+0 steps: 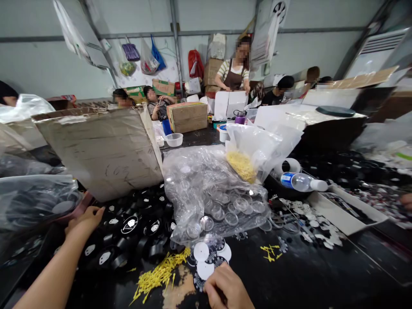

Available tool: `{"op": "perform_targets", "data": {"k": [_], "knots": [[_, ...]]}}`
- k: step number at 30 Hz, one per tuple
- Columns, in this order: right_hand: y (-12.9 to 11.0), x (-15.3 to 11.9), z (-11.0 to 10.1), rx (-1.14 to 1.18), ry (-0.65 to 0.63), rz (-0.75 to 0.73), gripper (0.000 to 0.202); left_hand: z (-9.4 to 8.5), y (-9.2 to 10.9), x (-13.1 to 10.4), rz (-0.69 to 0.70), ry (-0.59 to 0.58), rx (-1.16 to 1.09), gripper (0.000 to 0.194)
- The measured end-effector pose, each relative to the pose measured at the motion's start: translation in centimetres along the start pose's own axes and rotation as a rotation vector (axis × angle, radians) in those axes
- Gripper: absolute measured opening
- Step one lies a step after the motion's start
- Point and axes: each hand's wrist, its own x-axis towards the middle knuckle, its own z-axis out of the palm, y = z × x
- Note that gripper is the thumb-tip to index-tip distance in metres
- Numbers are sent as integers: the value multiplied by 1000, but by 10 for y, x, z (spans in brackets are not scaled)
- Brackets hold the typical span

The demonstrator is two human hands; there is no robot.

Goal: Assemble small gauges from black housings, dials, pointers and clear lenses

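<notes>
My left hand [84, 221] reaches to the left edge of a pile of black round cases [130, 224], several with white patches on their faces. Its fingers are bent and apart, and I see nothing held in them. My right hand [227, 285] is closed at the near edge of a small stack of white discs [205, 270] and black patterned discs [198, 283]. Thumb and forefinger come together beside a patterned disc; what they pinch, if anything, is hidden. Between the hands lies a heap of thin yellow plastic pieces [161, 272].
A clear bag of transparent rings [222, 206] lies ahead, with a bag of yellow pieces [241, 165] behind it. A large carton [103, 150] stands left. On the right are a water bottle [302, 182] and a white tray [363, 214]. Co-workers [236, 71] are beyond.
</notes>
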Motion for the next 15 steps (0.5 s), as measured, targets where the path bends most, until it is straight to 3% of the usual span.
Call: {"op": "perform_targets", "data": {"k": [7,10,12,15], "knots": [[-9,-8,-9,49,-41,29,21,3,-4,-45,10,1,-62,44],[-4,4,-21,88,-24,48,23,1,-6,-60,46,21,-105,39],[15,26,-37,47,30,60,25,-6,-5,-67,95,36,-150,36],[69,71,-64,-95,146,141,27,-20,1,-85,201,105,-252,34]]}}
